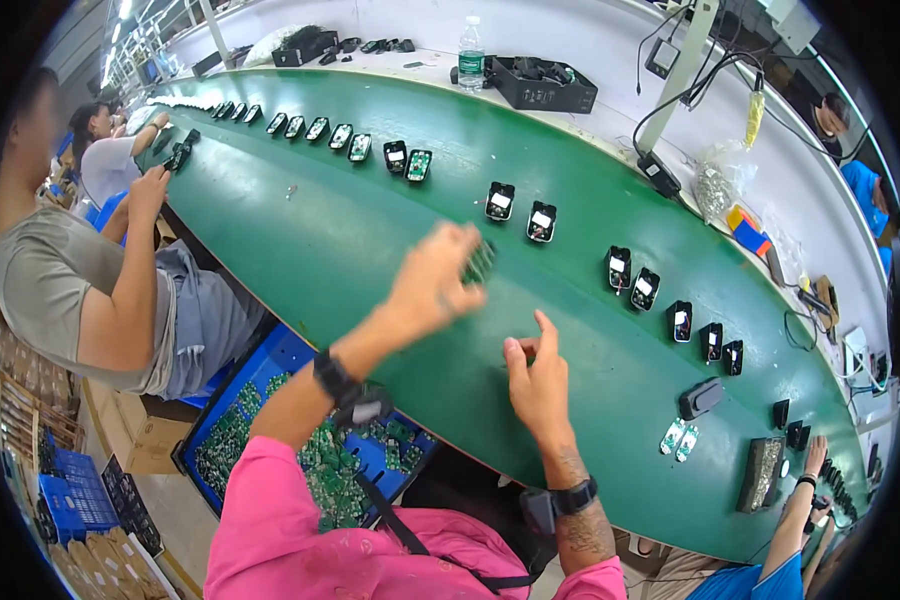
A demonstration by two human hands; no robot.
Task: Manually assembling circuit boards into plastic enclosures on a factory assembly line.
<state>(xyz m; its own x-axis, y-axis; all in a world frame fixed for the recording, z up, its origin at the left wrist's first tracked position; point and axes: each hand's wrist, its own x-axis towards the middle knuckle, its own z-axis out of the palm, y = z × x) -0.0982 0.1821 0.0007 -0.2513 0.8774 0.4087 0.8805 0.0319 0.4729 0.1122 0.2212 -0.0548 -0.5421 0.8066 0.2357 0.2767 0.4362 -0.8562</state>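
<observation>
My left hand (432, 280), smeared a little by motion, is closed on a green circuit board (481, 262) above the green work table. Nearer to me, my right hand (540, 385) hovers with its index finger and thumb apart and holds nothing. Beyond the hands runs a row of black casings; two of them, one casing (500, 201) and its neighbour (542, 222), stand closest to the board. Farther left, a casing with a green board in it (419, 165) sits beside another black casing (395, 156).
A blue crate (320, 455) heaped with green boards stands below the table edge at my left. Two boards (679, 440), a dark grey case (701, 398) and a long box (762, 475) lie at right. Co-workers sit on both sides. A bottle (471, 55) stands at the back.
</observation>
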